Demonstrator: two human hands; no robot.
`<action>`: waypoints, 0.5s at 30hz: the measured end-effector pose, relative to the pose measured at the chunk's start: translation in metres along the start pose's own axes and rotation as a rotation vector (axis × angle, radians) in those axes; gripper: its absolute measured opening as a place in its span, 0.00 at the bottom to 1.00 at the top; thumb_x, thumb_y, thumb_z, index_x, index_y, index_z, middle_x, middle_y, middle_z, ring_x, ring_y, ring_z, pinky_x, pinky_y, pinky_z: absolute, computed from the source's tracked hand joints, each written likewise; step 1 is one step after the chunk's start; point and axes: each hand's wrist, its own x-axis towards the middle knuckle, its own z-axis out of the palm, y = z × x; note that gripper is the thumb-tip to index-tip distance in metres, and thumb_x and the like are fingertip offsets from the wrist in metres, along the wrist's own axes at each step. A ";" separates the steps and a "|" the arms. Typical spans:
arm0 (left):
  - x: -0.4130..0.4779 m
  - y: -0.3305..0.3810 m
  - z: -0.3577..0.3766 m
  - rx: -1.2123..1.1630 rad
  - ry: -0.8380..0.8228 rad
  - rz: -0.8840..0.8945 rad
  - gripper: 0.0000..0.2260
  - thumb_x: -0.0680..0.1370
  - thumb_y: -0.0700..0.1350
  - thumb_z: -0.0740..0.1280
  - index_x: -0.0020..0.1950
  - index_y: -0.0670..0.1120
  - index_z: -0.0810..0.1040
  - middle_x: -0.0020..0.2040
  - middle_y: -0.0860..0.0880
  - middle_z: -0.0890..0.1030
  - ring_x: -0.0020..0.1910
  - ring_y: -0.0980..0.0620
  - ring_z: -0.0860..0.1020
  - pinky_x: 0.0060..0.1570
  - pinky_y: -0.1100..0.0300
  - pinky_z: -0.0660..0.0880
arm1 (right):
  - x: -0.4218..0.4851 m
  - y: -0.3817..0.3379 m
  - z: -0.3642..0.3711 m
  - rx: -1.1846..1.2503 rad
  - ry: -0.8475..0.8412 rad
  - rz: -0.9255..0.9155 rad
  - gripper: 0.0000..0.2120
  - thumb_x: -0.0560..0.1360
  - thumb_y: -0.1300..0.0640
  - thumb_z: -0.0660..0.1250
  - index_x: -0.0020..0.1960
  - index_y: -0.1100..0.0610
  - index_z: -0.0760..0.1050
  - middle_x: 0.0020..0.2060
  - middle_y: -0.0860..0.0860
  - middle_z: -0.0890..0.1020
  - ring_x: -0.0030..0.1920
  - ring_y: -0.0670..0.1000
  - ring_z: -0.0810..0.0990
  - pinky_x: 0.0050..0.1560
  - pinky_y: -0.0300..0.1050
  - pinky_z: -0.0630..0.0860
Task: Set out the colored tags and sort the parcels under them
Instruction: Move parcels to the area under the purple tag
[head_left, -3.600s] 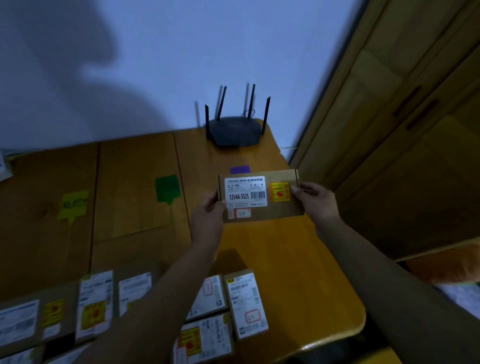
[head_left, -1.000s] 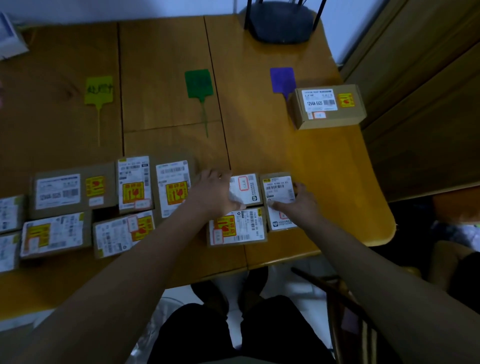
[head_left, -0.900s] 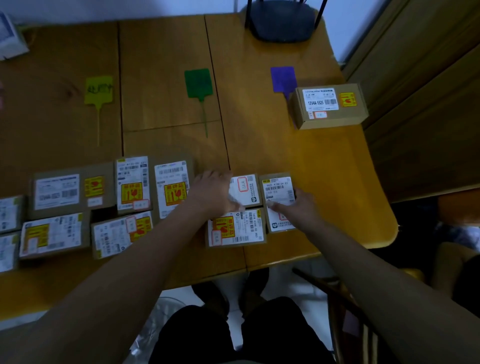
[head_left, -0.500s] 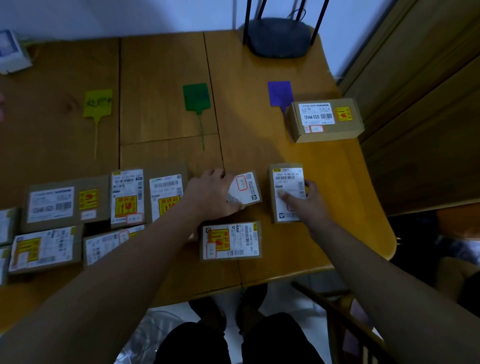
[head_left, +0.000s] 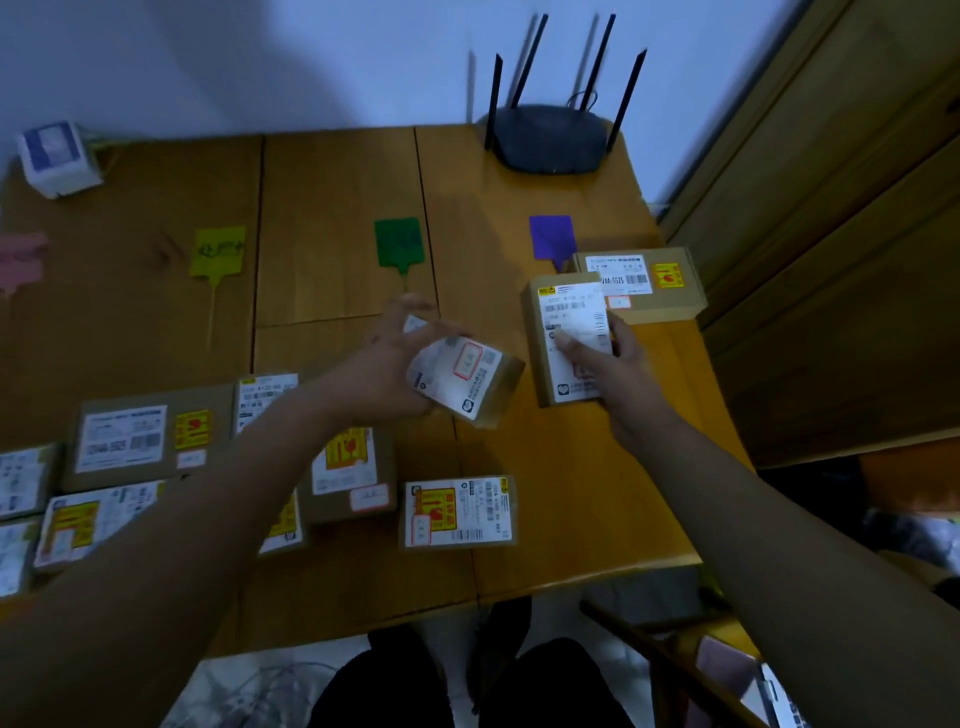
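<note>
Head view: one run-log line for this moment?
left hand: holds small parcel | right hand: holds tall parcel | purple tag: one parcel beside it

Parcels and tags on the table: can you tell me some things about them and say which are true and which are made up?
1. Each hand holds a parcel. True: the left hand grips a small parcel, and the right hand grips a taller parcel.
2. The green tag lies between the yellow tag and the purple tag. True.
3. A parcel already sits under the green tag. False: the only parcel set by a tag is the wide parcel, beside the purple tag.
4. The router stands at the near edge of the table. False: it is at the far edge, by the wall.
5. Every parcel has been sorted. False: many still lie in rows near the person.
</note>
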 end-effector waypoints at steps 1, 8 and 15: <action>-0.006 0.001 -0.013 -0.027 -0.005 0.036 0.43 0.68 0.43 0.81 0.74 0.71 0.66 0.78 0.59 0.51 0.79 0.40 0.58 0.64 0.52 0.76 | -0.003 -0.007 0.007 0.013 -0.042 0.005 0.23 0.75 0.53 0.80 0.68 0.50 0.79 0.57 0.52 0.89 0.54 0.56 0.89 0.46 0.53 0.86; -0.058 0.007 -0.083 0.236 -0.017 0.075 0.44 0.71 0.51 0.79 0.76 0.76 0.57 0.78 0.62 0.55 0.79 0.44 0.58 0.71 0.38 0.70 | -0.025 -0.050 0.055 -0.018 -0.309 -0.003 0.26 0.74 0.49 0.81 0.70 0.44 0.79 0.56 0.51 0.89 0.54 0.56 0.90 0.44 0.53 0.87; -0.105 -0.007 -0.121 0.335 0.135 0.067 0.41 0.71 0.54 0.79 0.79 0.67 0.62 0.79 0.51 0.58 0.79 0.43 0.59 0.74 0.39 0.68 | -0.037 -0.072 0.088 0.014 -0.455 0.000 0.25 0.81 0.55 0.72 0.75 0.42 0.72 0.57 0.52 0.89 0.52 0.55 0.90 0.44 0.48 0.86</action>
